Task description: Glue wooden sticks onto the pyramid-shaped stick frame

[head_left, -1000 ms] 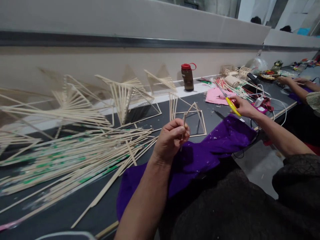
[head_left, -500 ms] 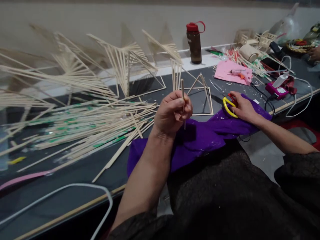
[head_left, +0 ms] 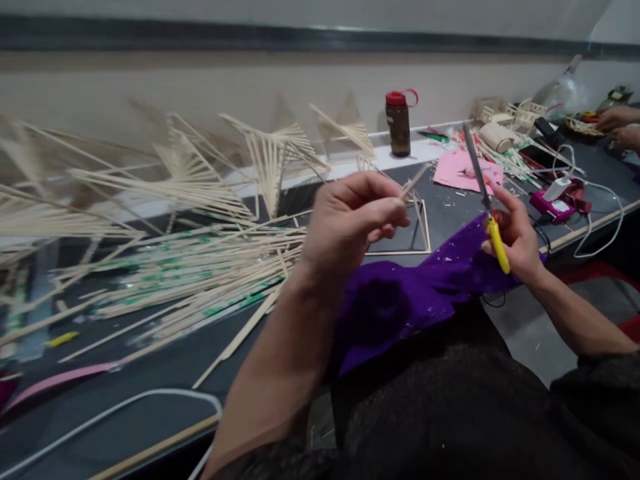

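Note:
My left hand pinches a thin wooden stick whose end points up and to the right. Over on the right, my right hand is closed on yellow-handled scissors, raised off the table with the blades pointing up. Below both hands lies a purple cloth flecked with bits. Just behind the left hand, a small frame of glued sticks stands on the table, partly covered by the hand.
Loose sticks with green marks spread across the left. Fan-shaped stick structures lean by the wall. A brown bottle, pink sheet, magenta box and white cable lie further back and right. Another person's hands show at far right.
My right hand has lifted the scissors off the purple cloth, blades now upward. The stick in my left hand has tipped from upright to slanting right. The view has tilted up.

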Motion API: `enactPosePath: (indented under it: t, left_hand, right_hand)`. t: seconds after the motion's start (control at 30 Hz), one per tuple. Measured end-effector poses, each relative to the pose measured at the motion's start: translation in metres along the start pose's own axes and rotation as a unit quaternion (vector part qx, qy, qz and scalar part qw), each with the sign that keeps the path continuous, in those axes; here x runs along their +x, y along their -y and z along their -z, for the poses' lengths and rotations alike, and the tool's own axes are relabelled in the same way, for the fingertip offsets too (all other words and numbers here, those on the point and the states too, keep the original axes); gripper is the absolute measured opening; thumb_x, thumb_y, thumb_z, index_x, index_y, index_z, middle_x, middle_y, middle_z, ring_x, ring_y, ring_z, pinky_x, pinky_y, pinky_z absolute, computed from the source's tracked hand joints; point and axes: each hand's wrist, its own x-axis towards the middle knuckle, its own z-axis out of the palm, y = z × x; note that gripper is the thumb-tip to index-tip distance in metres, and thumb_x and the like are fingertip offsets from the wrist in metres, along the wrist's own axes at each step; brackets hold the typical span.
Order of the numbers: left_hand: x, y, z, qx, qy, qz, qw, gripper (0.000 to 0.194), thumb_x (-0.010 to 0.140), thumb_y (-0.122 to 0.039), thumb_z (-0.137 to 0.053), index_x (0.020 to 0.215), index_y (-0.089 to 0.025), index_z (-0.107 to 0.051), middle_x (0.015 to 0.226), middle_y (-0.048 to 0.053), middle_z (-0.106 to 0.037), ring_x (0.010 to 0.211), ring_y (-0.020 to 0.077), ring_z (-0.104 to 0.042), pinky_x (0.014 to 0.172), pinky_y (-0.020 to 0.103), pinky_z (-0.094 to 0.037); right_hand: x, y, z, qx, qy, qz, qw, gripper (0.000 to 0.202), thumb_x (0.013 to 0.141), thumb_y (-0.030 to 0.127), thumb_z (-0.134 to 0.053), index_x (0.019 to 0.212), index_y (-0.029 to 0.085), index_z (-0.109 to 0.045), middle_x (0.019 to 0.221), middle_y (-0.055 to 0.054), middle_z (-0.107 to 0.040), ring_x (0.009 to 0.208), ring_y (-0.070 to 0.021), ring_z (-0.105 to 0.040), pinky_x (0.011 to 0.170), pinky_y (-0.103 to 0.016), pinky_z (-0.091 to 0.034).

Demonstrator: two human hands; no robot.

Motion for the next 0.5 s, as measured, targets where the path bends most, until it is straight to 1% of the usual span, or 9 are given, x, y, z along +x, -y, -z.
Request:
enactPosePath:
  t: [0.07, 0.13, 0.23, 0.3, 0.4, 0.5]
  left_hand:
    - [0.005, 0.0, -0.011, 0.025, 0.019, 0.027, 0.999, 0.007, 0.061, -0.017, -0.073, 0.063, -0.017, -0.066, 0.052, 0.0, -0.064, 0.038, 0.0057, -0.045, 0.035, 0.019, -0.021]
    - [0.009, 0.005, -0.02, 0.035, 0.028, 0.052, 0.998, 0.008, 0.06, -0.019, -0.072, 0.064, -0.017, -0.066, 0.052, 0.0, -0.065, 0.037, 0.0052, -0.043, 0.035, 0.018, -0.022]
    - [0.015, 0.012, -0.026, 0.022, 0.002, 0.07, 0.997, 0.012, 0.058, -0.023, -0.072, 0.062, -0.017, -0.062, 0.051, -0.001, -0.063, 0.036, 0.0041, -0.04, 0.035, 0.018, -0.021]
    - [0.017, 0.016, -0.028, 0.009, -0.011, 0.07, 0.997, 0.014, 0.058, -0.025, -0.072, 0.061, -0.017, -0.061, 0.05, -0.001, -0.062, 0.036, 0.0037, -0.039, 0.035, 0.018, -0.02]
    - [0.017, 0.023, -0.029, 0.008, -0.012, 0.071, 0.997, 0.014, 0.058, -0.025, -0.072, 0.061, -0.017, -0.061, 0.051, -0.001, -0.062, 0.036, 0.0034, -0.037, 0.035, 0.018, -0.02]
    - [0.014, 0.033, -0.028, 0.024, -0.021, 0.077, 0.996, 0.015, 0.059, -0.025, -0.072, 0.062, -0.017, -0.061, 0.051, -0.002, -0.062, 0.036, 0.0031, -0.036, 0.036, 0.018, -0.02]
  right_hand:
    - [-0.011, 0.006, 0.002, 0.033, 0.034, -0.029, 0.998, 0.081, 0.079, 0.033, -0.068, 0.15, 0.029, -0.03, 0.094, -0.002, -0.052, 0.075, -0.0146, -0.052, 0.064, -0.027, -0.049]
    - [-0.021, 0.01, 0.007, 0.022, 0.079, -0.062, 0.995, 0.078, 0.08, 0.034, -0.067, 0.15, 0.028, -0.032, 0.097, -0.003, -0.052, 0.074, -0.0137, -0.05, 0.067, -0.027, -0.047]
    - [-0.03, 0.015, 0.015, -0.031, 0.126, -0.102, 0.986, 0.075, 0.076, 0.028, -0.068, 0.145, 0.027, -0.039, 0.102, -0.003, -0.053, 0.074, -0.0133, -0.048, 0.069, -0.028, -0.044]
    - [-0.032, 0.019, 0.018, -0.06, 0.14, -0.128, 0.98, 0.074, 0.073, 0.026, -0.069, 0.141, 0.026, -0.041, 0.104, -0.003, -0.054, 0.076, -0.0138, -0.048, 0.071, -0.028, -0.042]
    - [-0.031, 0.024, 0.017, -0.073, 0.147, -0.16, 0.973, 0.075, 0.071, 0.025, -0.07, 0.14, 0.025, -0.04, 0.104, -0.002, -0.054, 0.078, -0.0139, -0.049, 0.072, -0.028, -0.042]
    - [-0.026, 0.027, 0.012, -0.087, 0.157, -0.162, 0.97, 0.078, 0.069, 0.025, -0.071, 0.14, 0.024, -0.038, 0.101, -0.001, -0.055, 0.078, -0.0137, -0.049, 0.072, -0.027, -0.042]
